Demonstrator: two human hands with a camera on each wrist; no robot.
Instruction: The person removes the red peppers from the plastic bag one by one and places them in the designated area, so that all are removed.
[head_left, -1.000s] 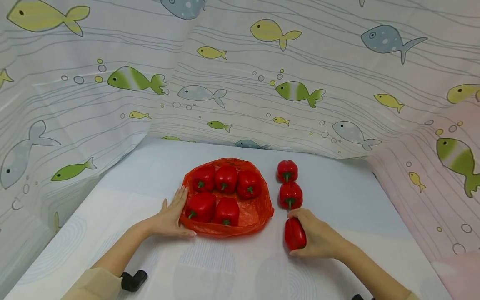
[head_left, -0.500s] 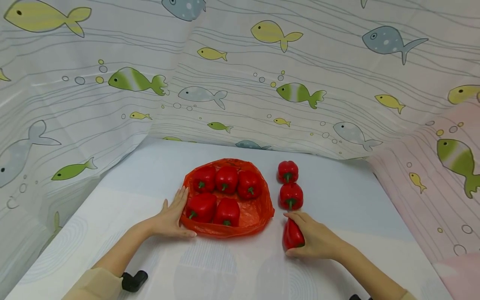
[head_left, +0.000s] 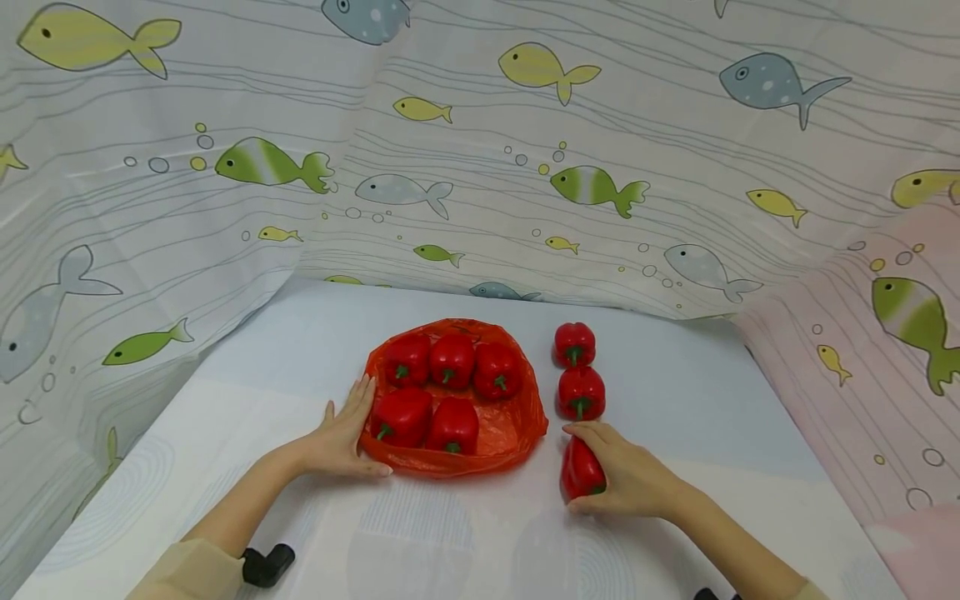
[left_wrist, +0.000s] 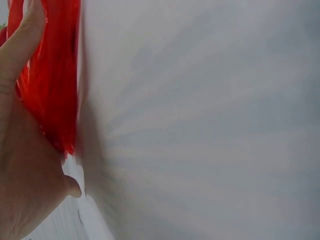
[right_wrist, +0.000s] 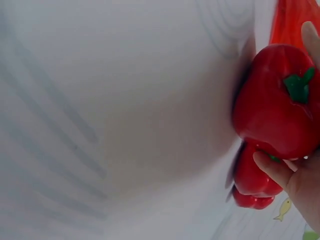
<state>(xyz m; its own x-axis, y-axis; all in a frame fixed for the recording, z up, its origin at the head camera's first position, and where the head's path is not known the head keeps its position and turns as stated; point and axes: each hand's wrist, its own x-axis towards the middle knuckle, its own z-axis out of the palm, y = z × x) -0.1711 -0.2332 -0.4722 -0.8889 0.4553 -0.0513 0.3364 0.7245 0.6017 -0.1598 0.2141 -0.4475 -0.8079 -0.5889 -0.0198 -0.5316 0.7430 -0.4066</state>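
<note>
And here's the right hand at 4 o'clock from the bag, grip pinching the held pepper end to end: fingertips over the far side, thumb by the green stem, a hold that looks chosen to carry its weight across the long way. Whether the pepper bears on the worktop or hangs just off it, these angles don't settle. Over at 8 o'clock, the left hand lies spread along the bag's wall, fingers up the side, thumb along the front edge, pinching nothing, probably there to keep the thin red plastic from sliding or folding in. Inside, it's snug: three back peppers run from 10 round to 2 o'clock, two front peppers fill 8 to 6, and bare plastic shows at 4, facing the held one. Now what's in the way? The bag's crumpled rim stands between that gap and the right hand. Just past the fingertips, at 3 o'clock, sits the near loose pepper, close enough to be nudged, with the far loose pepper just behind it at 2. Beyond everything, at 12, hangs the fish-print curtain, well apart from the action.
</note>
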